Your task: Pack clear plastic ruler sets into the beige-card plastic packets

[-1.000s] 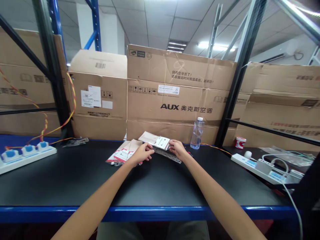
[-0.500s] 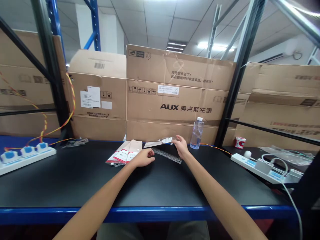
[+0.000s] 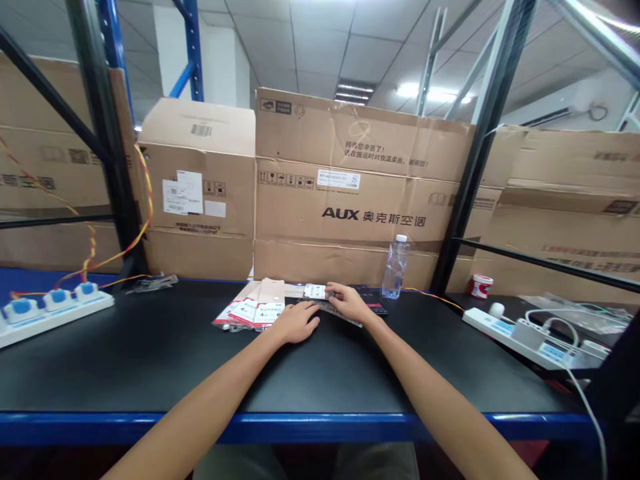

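My left hand [image 3: 296, 322] lies palm down on the black tabletop with its fingers stretched out. Its fingertips are near the front edge of a flat clear packet with a white label [image 3: 315, 291]. My right hand [image 3: 349, 303] has its fingers closed at the right end of that packet. Below the right hand, a transparent ruler [image 3: 345, 318] is partly covered. Just left of my left hand, several flat packets with red-and-white labels [image 3: 247, 310] overlap each other. A thin dark box [image 3: 374, 303] shows behind the right wrist.
A clear bottle with a white cap [image 3: 395, 270] stands right of my right hand. Large cardboard boxes [image 3: 345, 260] wall off the back. Power strips sit at the left [image 3: 60, 317] and right [image 3: 515, 337], with cables. A red-and-white tub [image 3: 481, 286] is at the far right.
My right hand has moved left and slightly down with the labelled packet. My left hand has shifted a little right and flattened, fingers extended. The dark box now shows by the right wrist.
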Tool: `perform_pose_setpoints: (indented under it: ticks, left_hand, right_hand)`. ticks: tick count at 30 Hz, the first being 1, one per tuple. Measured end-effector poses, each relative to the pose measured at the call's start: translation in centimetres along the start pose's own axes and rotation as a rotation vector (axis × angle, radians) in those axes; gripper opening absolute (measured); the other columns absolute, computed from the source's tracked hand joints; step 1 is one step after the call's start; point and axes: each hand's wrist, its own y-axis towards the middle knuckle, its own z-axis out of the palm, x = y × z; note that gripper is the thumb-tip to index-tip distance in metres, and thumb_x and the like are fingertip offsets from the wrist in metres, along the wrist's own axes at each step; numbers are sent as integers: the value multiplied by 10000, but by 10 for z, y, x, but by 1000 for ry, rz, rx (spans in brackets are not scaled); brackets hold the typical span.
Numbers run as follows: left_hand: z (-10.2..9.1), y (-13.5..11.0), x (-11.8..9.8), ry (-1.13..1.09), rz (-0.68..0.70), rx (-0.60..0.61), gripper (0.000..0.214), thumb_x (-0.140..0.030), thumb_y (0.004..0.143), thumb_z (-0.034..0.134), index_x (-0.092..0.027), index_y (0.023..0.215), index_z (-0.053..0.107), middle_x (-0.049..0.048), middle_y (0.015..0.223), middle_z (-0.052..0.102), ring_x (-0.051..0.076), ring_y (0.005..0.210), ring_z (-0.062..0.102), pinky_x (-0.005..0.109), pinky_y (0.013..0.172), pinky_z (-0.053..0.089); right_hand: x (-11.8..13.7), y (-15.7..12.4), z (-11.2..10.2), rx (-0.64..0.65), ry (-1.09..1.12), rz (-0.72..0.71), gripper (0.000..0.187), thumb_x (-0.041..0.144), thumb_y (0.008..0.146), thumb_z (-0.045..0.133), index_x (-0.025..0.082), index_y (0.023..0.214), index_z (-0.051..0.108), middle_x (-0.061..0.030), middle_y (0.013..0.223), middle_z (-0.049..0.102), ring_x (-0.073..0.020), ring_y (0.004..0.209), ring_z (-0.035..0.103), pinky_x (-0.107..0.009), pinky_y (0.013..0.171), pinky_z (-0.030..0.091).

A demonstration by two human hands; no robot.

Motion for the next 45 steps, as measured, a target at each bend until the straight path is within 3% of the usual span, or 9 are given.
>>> perform_pose_setpoints:
  ticks: [6,13,18,23,27,30,35,41,45]
  left_hand:
    - [0,0,3,46,23,-32,507,-421,974,387,-173,1386,547,135,1474,523,296,1365,460,472,1134,350]
    - [-2,0,1,43,17,-41,457,-406,964,414,-172,1315,591,130,1387,581,297,1287,518,446,1099,385]
    - [-1,0,1,43,9,-37,436,-394,966,415,-178,1305,583,131,1400,566,314,1283,509,476,1086,383]
    - [-2,1,1,39,2,-67,358,-403,942,471,-190,1183,629,126,1254,627,305,1159,561,449,1004,432]
    - [-8,1,3,10,-7,-85,235,-355,912,536,-200,1047,649,102,1123,649,285,1092,572,412,956,441]
    - [-13,2,8,-2,-8,-81,139,-259,890,547,-208,960,656,83,1043,660,268,1043,581,384,918,441]
    - [-12,1,18,-23,3,-77,120,-214,873,537,-208,871,657,68,957,661,245,974,590,336,841,453]
    - [-22,2,24,-31,-12,-117,82,-218,840,564,-217,822,644,35,940,672,199,942,609,280,838,457]
    - [-39,0,40,32,-173,-227,107,-263,848,537,-205,891,616,79,1032,663,243,1034,598,332,913,438]
  right_hand:
    - [5,-8,19,285,-424,-25,578,372,997,434,130,1517,367,-201,1461,517,-304,1362,499,-439,1126,378]
    - [14,-9,15,235,-726,179,697,494,980,419,59,1514,318,-282,1462,473,-396,1360,463,-511,1066,383]
    - [21,-11,18,159,-714,38,633,409,958,483,116,1502,348,-205,1533,414,-335,1431,357,-469,1133,299]
    - [18,-10,23,226,-636,111,531,460,982,428,132,1397,476,-229,1315,613,-366,1246,561,-495,1013,403]
    - [13,-10,18,200,-605,94,606,435,925,531,80,1411,464,-262,1329,595,-390,1249,557,-503,1005,415]
    - [18,-9,17,196,-556,33,556,364,888,578,92,1370,528,-199,1322,623,-314,1221,588,-393,1003,438]
    - [31,-12,26,351,-377,-163,209,239,809,629,162,960,753,-59,957,760,-193,868,684,-261,796,480]
    - [35,-13,30,330,-370,-64,120,226,746,674,153,797,755,-30,753,729,-155,696,625,-240,661,432]
    - [37,-12,30,324,-340,-41,94,209,730,685,158,785,741,-17,741,711,-143,700,615,-236,673,436]
